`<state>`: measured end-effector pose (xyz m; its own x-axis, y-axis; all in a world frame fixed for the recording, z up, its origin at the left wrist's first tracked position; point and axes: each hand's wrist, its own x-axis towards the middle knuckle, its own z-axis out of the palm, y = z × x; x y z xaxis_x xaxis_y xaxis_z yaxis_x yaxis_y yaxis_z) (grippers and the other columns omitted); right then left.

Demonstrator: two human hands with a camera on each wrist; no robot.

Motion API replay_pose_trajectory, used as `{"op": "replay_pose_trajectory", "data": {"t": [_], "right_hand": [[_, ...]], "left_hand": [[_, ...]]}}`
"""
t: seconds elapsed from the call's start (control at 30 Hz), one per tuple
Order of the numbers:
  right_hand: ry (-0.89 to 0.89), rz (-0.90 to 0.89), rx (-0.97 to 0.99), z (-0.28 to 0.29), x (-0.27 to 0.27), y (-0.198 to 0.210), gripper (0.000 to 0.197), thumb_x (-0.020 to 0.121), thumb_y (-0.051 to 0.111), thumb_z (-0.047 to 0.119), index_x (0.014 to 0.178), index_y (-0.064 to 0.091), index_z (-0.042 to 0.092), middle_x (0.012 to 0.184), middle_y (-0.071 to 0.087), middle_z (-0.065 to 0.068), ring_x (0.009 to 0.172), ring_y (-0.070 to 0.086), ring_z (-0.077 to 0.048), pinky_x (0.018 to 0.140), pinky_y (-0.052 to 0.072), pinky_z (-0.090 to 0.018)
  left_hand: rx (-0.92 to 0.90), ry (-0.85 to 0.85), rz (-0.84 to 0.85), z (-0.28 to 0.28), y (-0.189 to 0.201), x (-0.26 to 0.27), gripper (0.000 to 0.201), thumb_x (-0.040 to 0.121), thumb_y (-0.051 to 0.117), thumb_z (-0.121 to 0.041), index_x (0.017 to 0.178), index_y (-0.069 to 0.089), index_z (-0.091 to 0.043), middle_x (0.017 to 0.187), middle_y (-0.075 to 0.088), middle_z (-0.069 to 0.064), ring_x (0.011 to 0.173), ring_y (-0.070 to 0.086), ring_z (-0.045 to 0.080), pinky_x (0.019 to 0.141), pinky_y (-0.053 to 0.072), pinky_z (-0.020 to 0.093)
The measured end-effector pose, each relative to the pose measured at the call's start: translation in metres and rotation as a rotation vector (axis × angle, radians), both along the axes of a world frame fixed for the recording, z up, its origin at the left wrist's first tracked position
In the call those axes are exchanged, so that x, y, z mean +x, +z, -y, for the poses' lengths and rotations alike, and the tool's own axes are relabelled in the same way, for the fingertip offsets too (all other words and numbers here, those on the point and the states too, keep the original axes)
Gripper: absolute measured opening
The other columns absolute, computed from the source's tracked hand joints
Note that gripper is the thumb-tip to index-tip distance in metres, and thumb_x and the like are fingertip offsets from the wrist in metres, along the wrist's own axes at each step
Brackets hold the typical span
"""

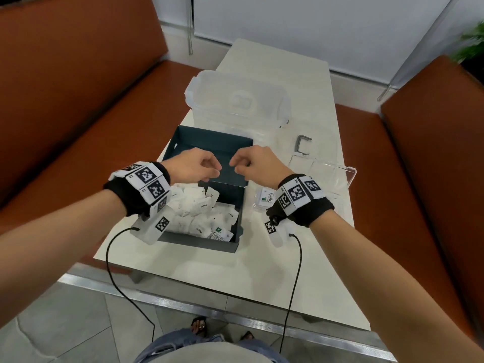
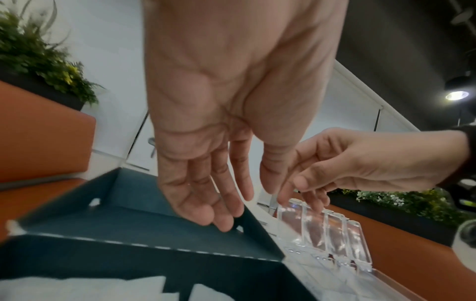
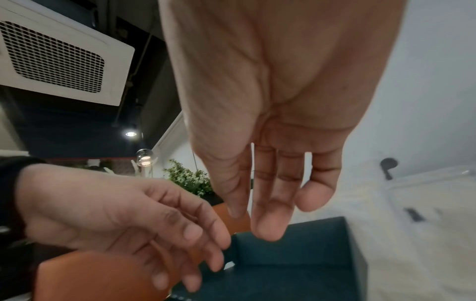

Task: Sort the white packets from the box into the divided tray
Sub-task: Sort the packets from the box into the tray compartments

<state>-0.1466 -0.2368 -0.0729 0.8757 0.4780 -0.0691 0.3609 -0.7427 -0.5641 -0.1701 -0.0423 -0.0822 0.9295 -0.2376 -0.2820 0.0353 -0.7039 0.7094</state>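
A dark teal box (image 1: 237, 205) lies opened on the table, and its near half holds a heap of white packets (image 1: 199, 213). The far half (image 1: 209, 145) holds nothing. Both hands hover over the middle of the box, close together. My left hand (image 1: 213, 170) has relaxed, slightly curled fingers (image 2: 224, 203) and holds nothing. My right hand (image 1: 237, 165) is likewise loose and bare, its fingers (image 3: 268, 220) hanging down. Right of the box stands the clear divided tray (image 1: 337, 174), whose dividers (image 2: 332, 234) show in the left wrist view. One Stevia packet (image 1: 265, 199) lies at the tray's near left end.
A large clear plastic container (image 1: 235, 100) stands behind the box. A small grey metal bracket (image 1: 303, 145) lies beyond the tray. Orange benches (image 1: 78, 100) flank the narrow white table (image 1: 262, 271). Cables hang from both wristbands over the near table edge.
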Motion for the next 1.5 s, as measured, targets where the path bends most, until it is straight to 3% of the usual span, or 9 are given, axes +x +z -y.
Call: {"op": "replay_pose_trajectory", "data": {"t": [0.2, 0.3, 0.37, 0.57, 0.67, 0.87, 1.07, 1.37, 1.5], "right_hand": [[0.166, -0.141, -0.211, -0.063, -0.01, -0.02, 0.023, 0.091, 0.059, 0.012, 0.112, 0.065, 0.008, 0.108, 0.067, -0.008, 0.082, 0.063, -0.018, 0.085, 0.051, -0.027], [0.139, -0.175, -0.41, -0.087, -0.009, -0.04, 0.025, 0.091, 0.059, 0.014, 0.112, 0.061, 0.001, 0.111, 0.063, -0.014, 0.093, 0.065, -0.028, 0.078, 0.053, -0.033], [0.064, -0.143, -0.531, -0.096, -0.008, -0.052, 0.015, 0.092, 0.056, 0.011, 0.098, 0.06, -0.002, 0.105, 0.061, -0.018, 0.091, 0.063, -0.031, 0.07, 0.049, -0.031], [-0.055, -0.229, -0.619, -0.103, -0.009, -0.079, 0.017, 0.092, 0.057, 0.016, 0.097, 0.06, 0.001, 0.104, 0.062, -0.016, 0.094, 0.061, -0.029, 0.072, 0.045, -0.03], [-0.109, -0.268, -0.557, -0.109, -0.011, -0.085, 0.026, 0.088, 0.063, 0.025, 0.079, 0.051, 0.004, 0.091, 0.055, -0.009, 0.081, 0.054, -0.024, 0.07, 0.046, -0.03], [-0.258, -0.384, -0.31, -0.122, -0.014, -0.077, 0.031, 0.084, 0.071, 0.02, 0.102, 0.052, 0.003, 0.096, 0.057, -0.011, 0.087, 0.06, -0.026, 0.066, 0.051, -0.029], [-0.236, -0.365, -0.17, -0.127, -0.022, -0.085, 0.044, 0.084, 0.069, 0.006, 0.126, 0.058, 0.005, 0.128, 0.058, -0.015, 0.107, 0.062, -0.032, 0.09, 0.054, -0.038], [-0.274, -0.211, -0.156, -0.104, -0.02, -0.076, 0.04, 0.085, 0.068, 0.017, 0.124, 0.062, 0.009, 0.119, 0.062, -0.011, 0.087, 0.058, -0.022, 0.071, 0.049, -0.028], [-0.363, -0.209, -0.008, -0.078, -0.021, -0.059, 0.023, 0.084, 0.069, 0.014, 0.104, 0.067, 0.002, 0.107, 0.063, -0.012, 0.086, 0.064, -0.023, 0.059, 0.055, -0.026]], "left_hand": [[0.303, 0.064, 0.105, -0.055, -0.018, -0.006, 0.039, 0.091, 0.066, -0.025, 0.127, 0.056, -0.015, 0.126, 0.057, 0.007, 0.11, 0.055, 0.021, 0.086, 0.041, 0.027], [0.371, 0.172, 0.072, -0.072, -0.033, -0.012, 0.054, 0.089, 0.067, -0.02, 0.136, 0.044, -0.009, 0.129, 0.049, 0.016, 0.111, 0.052, 0.03, 0.087, 0.043, 0.034], [0.385, 0.212, -0.006, -0.077, -0.041, -0.015, 0.049, 0.09, 0.065, -0.015, 0.132, 0.044, -0.002, 0.124, 0.053, 0.019, 0.104, 0.056, 0.033, 0.08, 0.05, 0.038], [0.323, 0.207, -0.165, -0.086, -0.055, -0.024, 0.03, 0.095, 0.057, -0.008, 0.122, 0.055, 0.004, 0.12, 0.058, 0.022, 0.096, 0.065, 0.039, 0.077, 0.059, 0.047], [0.271, 0.205, -0.198, -0.089, -0.054, -0.025, 0.038, 0.095, 0.06, -0.011, 0.13, 0.052, 0.001, 0.124, 0.058, 0.021, 0.095, 0.067, 0.038, 0.076, 0.06, 0.046], [0.214, 0.209, -0.213, -0.093, -0.054, -0.026, 0.052, 0.095, 0.061, -0.015, 0.141, 0.043, -0.001, 0.132, 0.056, 0.02, 0.105, 0.064, 0.036, 0.085, 0.057, 0.045], [0.202, 0.213, -0.194, -0.094, -0.055, -0.026, 0.055, 0.094, 0.062, -0.016, 0.143, 0.041, 0.0, 0.137, 0.053, 0.02, 0.115, 0.059, 0.037, 0.093, 0.052, 0.045], [0.226, 0.195, -0.186, -0.093, -0.057, -0.026, 0.055, 0.095, 0.061, -0.015, 0.144, 0.04, -0.002, 0.134, 0.055, 0.02, 0.11, 0.061, 0.036, 0.089, 0.055, 0.046], [0.233, 0.208, -0.181, -0.093, -0.054, -0.028, 0.056, 0.095, 0.061, -0.017, 0.145, 0.038, -0.007, 0.132, 0.055, 0.017, 0.102, 0.064, 0.032, 0.081, 0.059, 0.043]]}}
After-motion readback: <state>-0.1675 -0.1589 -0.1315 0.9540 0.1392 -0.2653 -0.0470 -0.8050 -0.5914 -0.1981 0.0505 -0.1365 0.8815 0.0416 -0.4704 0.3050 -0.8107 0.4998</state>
